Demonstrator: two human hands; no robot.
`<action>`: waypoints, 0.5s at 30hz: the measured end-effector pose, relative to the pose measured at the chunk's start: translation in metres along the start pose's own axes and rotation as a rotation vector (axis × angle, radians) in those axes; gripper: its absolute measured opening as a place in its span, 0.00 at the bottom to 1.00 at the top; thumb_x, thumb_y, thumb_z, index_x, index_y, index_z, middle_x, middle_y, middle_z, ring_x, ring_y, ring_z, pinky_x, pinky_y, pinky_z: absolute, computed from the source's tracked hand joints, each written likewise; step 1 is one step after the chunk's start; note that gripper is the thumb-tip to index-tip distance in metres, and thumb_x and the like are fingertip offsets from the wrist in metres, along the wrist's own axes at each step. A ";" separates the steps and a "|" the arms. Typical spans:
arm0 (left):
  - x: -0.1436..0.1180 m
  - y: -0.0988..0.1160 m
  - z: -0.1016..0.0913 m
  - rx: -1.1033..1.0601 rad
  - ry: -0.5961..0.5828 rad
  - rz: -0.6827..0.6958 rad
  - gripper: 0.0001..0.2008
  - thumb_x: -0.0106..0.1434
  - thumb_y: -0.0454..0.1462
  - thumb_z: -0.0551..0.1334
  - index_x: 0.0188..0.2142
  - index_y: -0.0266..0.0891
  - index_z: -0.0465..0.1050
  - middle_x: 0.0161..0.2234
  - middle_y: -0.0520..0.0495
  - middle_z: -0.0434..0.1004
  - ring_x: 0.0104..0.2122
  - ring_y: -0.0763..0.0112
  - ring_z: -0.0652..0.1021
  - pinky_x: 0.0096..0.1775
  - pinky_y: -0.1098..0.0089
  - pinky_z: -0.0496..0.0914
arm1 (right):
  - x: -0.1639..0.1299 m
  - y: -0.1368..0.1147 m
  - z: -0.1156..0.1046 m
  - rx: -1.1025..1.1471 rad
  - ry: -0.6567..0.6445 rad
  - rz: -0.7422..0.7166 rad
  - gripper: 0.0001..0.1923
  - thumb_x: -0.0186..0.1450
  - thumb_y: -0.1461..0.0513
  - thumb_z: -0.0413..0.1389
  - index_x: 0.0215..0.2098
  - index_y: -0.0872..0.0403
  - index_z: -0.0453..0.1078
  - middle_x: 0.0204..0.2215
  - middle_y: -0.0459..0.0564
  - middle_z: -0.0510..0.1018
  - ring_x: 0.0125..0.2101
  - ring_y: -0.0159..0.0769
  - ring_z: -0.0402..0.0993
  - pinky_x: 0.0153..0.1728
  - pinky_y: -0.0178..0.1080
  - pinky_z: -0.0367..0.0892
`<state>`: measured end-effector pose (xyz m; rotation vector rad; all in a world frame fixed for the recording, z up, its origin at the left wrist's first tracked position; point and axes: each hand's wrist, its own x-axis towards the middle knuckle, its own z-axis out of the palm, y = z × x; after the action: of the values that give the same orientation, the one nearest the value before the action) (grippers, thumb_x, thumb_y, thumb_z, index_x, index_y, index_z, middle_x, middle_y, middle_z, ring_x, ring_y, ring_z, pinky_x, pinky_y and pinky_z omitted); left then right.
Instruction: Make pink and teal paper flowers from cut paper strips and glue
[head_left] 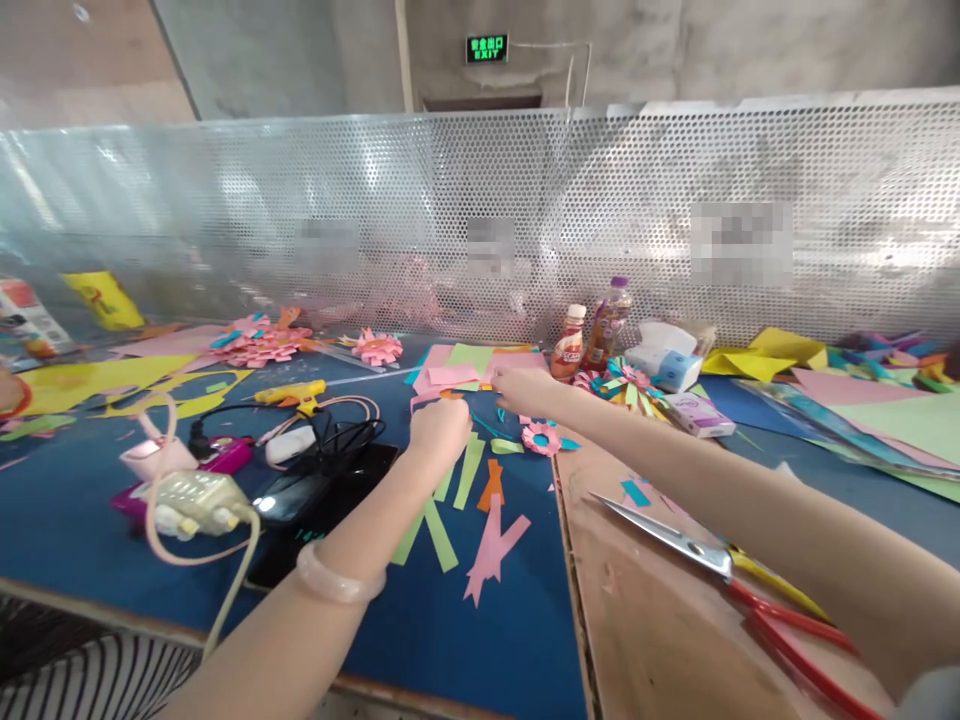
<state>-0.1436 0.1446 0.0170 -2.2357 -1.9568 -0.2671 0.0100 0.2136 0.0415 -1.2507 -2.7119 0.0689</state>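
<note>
My left hand (441,428) is curled, back of the hand towards me, at the near edge of the stacked coloured paper (484,357). Pink paper (452,375) lies right by its knuckles; whatever its fingers grip is hidden. Beside it, to the right, my right hand (525,390) is also closed over the stack's front edge, its fingertips too small to make out. Just below are a pink paper flower (541,438) with a blue centre and thin blue paper pieces. Green strips (442,535), an orange strip (491,484) and pink strips (495,548) lie nearer me.
Red-handled scissors (724,565) lie under my right forearm. Phones (289,500), a tangle of cables and a yellow glue gun (296,393) are on the left. Bottles (570,342) and a tissue pack (667,358) stand behind my right arm. A perforated metal panel (300,200) closes the back.
</note>
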 end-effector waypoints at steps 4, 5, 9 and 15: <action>0.000 0.000 0.002 0.049 -0.041 -0.004 0.14 0.61 0.37 0.52 0.36 0.33 0.75 0.34 0.34 0.76 0.37 0.54 0.77 0.36 0.61 0.69 | -0.008 -0.015 0.015 -0.042 0.007 -0.012 0.13 0.59 0.61 0.53 0.36 0.61 0.73 0.36 0.57 0.77 0.36 0.39 0.73 0.32 0.32 0.62; 0.001 0.000 0.003 0.062 -0.050 -0.014 0.13 0.60 0.37 0.53 0.35 0.33 0.75 0.33 0.34 0.76 0.36 0.54 0.77 0.36 0.62 0.69 | -0.009 -0.019 0.019 -0.044 -0.011 -0.006 0.12 0.57 0.60 0.55 0.34 0.60 0.74 0.34 0.57 0.78 0.35 0.40 0.73 0.31 0.32 0.62; 0.003 0.001 0.005 0.076 -0.046 -0.023 0.12 0.59 0.38 0.54 0.35 0.33 0.74 0.34 0.34 0.76 0.36 0.53 0.77 0.35 0.62 0.70 | -0.008 -0.027 0.034 -0.048 -0.057 0.071 0.11 0.55 0.62 0.55 0.32 0.62 0.75 0.32 0.60 0.78 0.34 0.42 0.74 0.28 0.33 0.63; 0.002 -0.001 0.006 0.085 -0.045 -0.014 0.12 0.60 0.37 0.54 0.36 0.32 0.74 0.34 0.34 0.76 0.36 0.54 0.77 0.35 0.62 0.70 | -0.005 -0.026 0.039 -0.004 -0.090 0.168 0.13 0.56 0.62 0.53 0.34 0.62 0.75 0.31 0.57 0.78 0.30 0.38 0.74 0.25 0.32 0.61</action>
<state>-0.1444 0.1479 0.0120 -2.1941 -1.9686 -0.1339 -0.0126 0.1938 0.0049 -1.5088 -2.6751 0.1428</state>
